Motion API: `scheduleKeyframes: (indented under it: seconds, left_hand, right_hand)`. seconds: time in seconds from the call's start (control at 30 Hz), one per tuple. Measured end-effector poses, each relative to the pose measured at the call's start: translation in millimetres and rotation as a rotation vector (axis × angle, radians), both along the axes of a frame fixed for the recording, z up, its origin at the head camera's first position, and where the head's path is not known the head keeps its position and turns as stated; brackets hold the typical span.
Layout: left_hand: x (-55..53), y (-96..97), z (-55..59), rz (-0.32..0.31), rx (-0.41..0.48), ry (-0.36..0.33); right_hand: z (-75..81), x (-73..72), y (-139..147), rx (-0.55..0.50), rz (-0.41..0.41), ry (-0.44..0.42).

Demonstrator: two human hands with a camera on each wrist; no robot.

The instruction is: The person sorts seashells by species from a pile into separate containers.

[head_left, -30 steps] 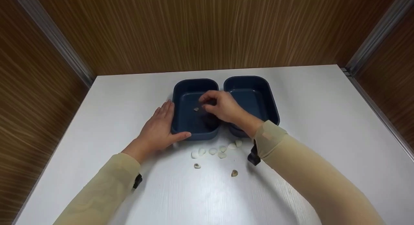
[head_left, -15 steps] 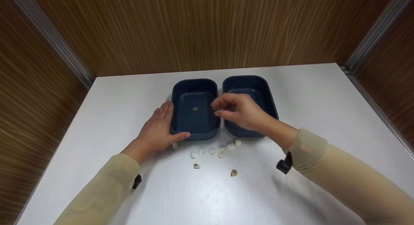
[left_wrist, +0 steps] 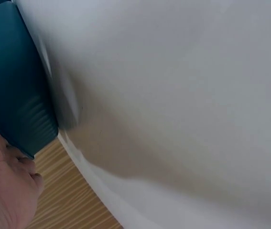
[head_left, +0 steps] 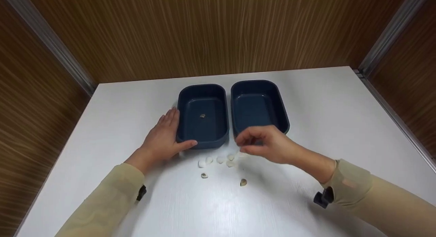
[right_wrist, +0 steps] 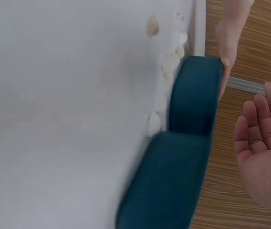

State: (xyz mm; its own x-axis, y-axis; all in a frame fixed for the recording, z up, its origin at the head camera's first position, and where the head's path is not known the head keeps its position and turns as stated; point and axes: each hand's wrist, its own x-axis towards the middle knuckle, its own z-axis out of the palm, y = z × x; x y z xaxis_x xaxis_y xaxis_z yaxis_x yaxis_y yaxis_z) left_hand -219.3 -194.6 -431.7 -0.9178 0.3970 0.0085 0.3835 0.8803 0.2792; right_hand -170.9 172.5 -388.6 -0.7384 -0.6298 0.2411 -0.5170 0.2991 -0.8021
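Note:
In the head view my left hand (head_left: 160, 139) lies with straight fingers along the left side of a dark blue box (head_left: 208, 144), its thumb at the front rim. Inside that box is one small brownish shell (head_left: 202, 116). My right hand (head_left: 272, 145) hovers over the front edge of a second blue box (head_left: 253, 111), its fingers loosely curled. No object shows in the right palm (right_wrist: 264, 157) in the right wrist view. Several white shells (head_left: 220, 160) lie in front of the boxes, partly covered by the right hand. Two brown-marked shells, a left one (head_left: 204, 175) and a right one (head_left: 243, 182), lie nearer.
Both boxes stand side by side on a white table (head_left: 163, 209), with a narrow gap between them. A wood-grain panel (head_left: 218, 36) rises behind the table, and similar panels flank it. The bare floor of the right box shows.
My right hand has moved from over the left box to the right and toward me, over the right box's front edge. My left hand stays against the left box.

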Motion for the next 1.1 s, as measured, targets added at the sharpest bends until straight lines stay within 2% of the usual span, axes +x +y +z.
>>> scheduleKeyframes:
  seconds: [0.3,0.63,0.87,1.1]
  left_hand:
    - [-2.6,-2.4,1.2,0.003,-0.016,0.0]
    - [-3.1,-10.1,5.0,-0.011,-0.009,0.015]
    - [-3.0,-10.9,6.8,-0.005,-0.026,0.005]
    - [-2.8,-10.8,6.0,0.002,-0.03,-0.008]
  right_hand:
    - [-28.8,21.9,17,0.029,0.039,-0.1]
    - [-53.3,31.3,16,0.046,0.046,-0.275]
    - [-59.6,30.6,11,0.06,0.064,-0.307]
    - [-62.6,29.9,8,0.1,0.078,-0.279]
